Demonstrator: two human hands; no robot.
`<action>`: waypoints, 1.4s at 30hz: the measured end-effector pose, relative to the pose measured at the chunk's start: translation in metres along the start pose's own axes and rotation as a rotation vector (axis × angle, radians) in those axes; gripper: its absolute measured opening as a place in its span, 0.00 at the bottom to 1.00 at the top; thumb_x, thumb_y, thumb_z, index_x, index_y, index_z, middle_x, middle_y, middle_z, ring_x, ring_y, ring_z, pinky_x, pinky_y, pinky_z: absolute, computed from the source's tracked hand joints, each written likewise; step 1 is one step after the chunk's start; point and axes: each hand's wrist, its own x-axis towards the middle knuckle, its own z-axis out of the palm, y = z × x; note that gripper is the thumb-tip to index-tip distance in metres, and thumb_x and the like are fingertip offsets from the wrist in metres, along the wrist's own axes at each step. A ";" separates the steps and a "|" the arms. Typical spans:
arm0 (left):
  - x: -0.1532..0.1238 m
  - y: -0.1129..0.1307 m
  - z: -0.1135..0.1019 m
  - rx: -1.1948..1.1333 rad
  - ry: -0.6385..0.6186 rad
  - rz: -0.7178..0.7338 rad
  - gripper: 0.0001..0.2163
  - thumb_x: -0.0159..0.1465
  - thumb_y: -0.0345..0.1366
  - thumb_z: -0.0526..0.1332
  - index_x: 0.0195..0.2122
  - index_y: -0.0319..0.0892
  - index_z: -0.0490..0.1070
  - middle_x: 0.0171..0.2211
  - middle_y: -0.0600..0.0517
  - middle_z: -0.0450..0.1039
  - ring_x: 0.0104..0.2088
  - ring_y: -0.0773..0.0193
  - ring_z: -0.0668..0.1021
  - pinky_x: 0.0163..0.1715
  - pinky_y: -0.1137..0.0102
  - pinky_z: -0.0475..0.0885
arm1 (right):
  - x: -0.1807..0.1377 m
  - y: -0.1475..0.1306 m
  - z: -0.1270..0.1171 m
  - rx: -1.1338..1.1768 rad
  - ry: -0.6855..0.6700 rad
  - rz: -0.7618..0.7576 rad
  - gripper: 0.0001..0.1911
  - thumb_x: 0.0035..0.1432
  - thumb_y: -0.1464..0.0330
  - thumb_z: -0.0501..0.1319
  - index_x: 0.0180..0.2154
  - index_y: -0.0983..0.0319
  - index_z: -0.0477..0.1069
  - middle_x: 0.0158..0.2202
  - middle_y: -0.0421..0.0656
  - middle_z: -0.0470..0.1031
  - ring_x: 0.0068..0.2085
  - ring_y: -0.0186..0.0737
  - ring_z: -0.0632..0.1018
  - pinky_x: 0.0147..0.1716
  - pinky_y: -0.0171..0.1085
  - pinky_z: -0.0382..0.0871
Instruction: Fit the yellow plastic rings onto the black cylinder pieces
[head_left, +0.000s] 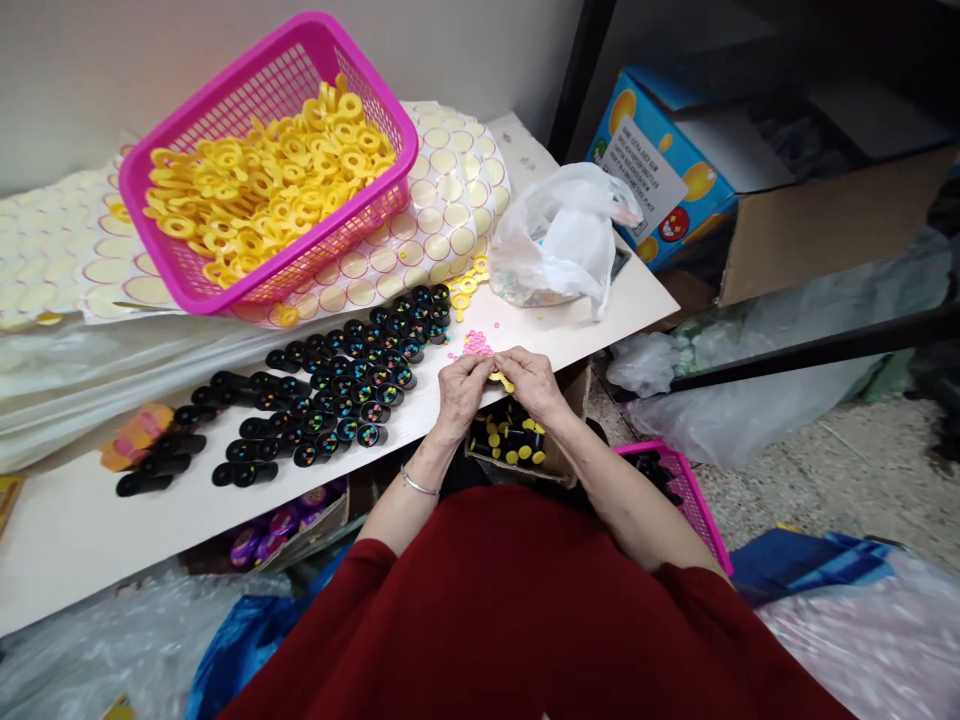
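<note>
My left hand (461, 392) and my right hand (532, 382) meet at the table's front edge, fingertips pinched together. Between them is a small yellow plastic ring piece (504, 381), partly covered by the fingers. Just beyond my fingertips lies a little heap of pink beads (477, 343). To the left, rows of small black tubes (341, 385) hold coloured bits, some standing and others lying on their sides. A few more yellow ring pieces (463, 288) rest behind the beads.
A pink basket (409, 150) full of yellow ring pieces stands at the back left on a sheet of round stickers (450, 190). A white plastic bag (570, 240) sits back right. Below my hands is a carton of black tubes with yellow tops (517, 440); a blue box (660, 170) stands right.
</note>
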 end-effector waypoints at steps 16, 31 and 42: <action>-0.010 -0.011 0.001 -0.230 -0.129 -0.096 0.22 0.51 0.46 0.66 0.44 0.39 0.70 0.25 0.57 0.69 0.19 0.76 0.69 0.23 0.76 0.70 | -0.002 -0.002 0.012 0.251 0.082 0.198 0.17 0.45 0.55 0.65 0.24 0.61 0.67 0.15 0.34 0.64 0.16 0.30 0.66 0.11 0.31 0.57; -0.014 -0.010 0.001 0.120 -0.138 0.281 0.13 0.51 0.41 0.67 0.35 0.40 0.73 0.31 0.53 0.70 0.26 0.72 0.68 0.27 0.74 0.67 | -0.031 0.017 -0.036 0.342 -0.178 -0.052 0.27 0.33 0.67 0.73 0.41 0.57 0.76 0.39 0.39 0.74 0.38 0.34 0.74 0.36 0.36 0.71; -0.033 -0.009 0.007 0.460 -0.360 0.649 0.09 0.62 0.34 0.54 0.41 0.42 0.72 0.42 0.44 0.75 0.43 0.61 0.77 0.43 0.67 0.74 | -0.029 0.007 -0.050 0.230 -0.258 0.137 0.27 0.29 0.66 0.74 0.38 0.63 0.76 0.32 0.40 0.78 0.35 0.38 0.76 0.41 0.41 0.71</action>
